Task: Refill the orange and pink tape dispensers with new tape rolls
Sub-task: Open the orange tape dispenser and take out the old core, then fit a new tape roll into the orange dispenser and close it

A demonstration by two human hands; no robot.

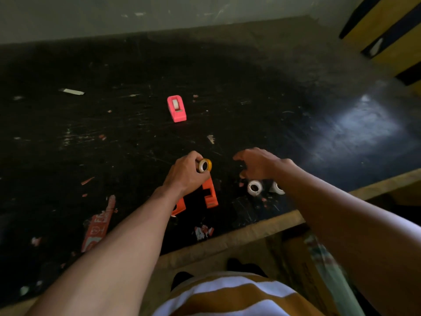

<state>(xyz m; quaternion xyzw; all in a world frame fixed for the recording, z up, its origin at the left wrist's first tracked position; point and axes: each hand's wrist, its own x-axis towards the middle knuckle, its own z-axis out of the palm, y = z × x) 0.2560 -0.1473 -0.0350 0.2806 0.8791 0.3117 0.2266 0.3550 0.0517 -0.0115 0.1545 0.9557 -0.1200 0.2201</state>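
The left hand [185, 175] is closed around a small tape roll [205, 165] with a yellow-orange rim and a dark core. It pinches the roll between thumb and fingers and holds it up off the black, scratched table [250, 87]. Directly under this hand and wrist, close to the near wooden edge of the table, lies the orange dispenser [210, 195]. The wrist covers its middle, so only two orange parts show, one on each side. Whether the hand touches the dispenser cannot be told.

The right hand [262, 165] hangs over the table just beside the left hand, palm down. Its fingers are loosely spread and bent and hold nothing.

Below the right hand, near the same edge, a white tape roll [254, 187] rests on the table with its hole facing up. A second white roll [278, 188] lies just beside it, half hidden by the right forearm.

The pink dispenser [176, 108] stands toward the middle of the table, well apart from both hands, with a pale roll seated in it.

A red printed label [100, 224] is stuck flat near the near edge, to the left of the left forearm. A pale scrap [71, 91] lies farther out toward the left side. Small bits of torn paper and tape are scattered across the surface. At the bottom of the view is the person's brown and white striped shirt [227, 293].
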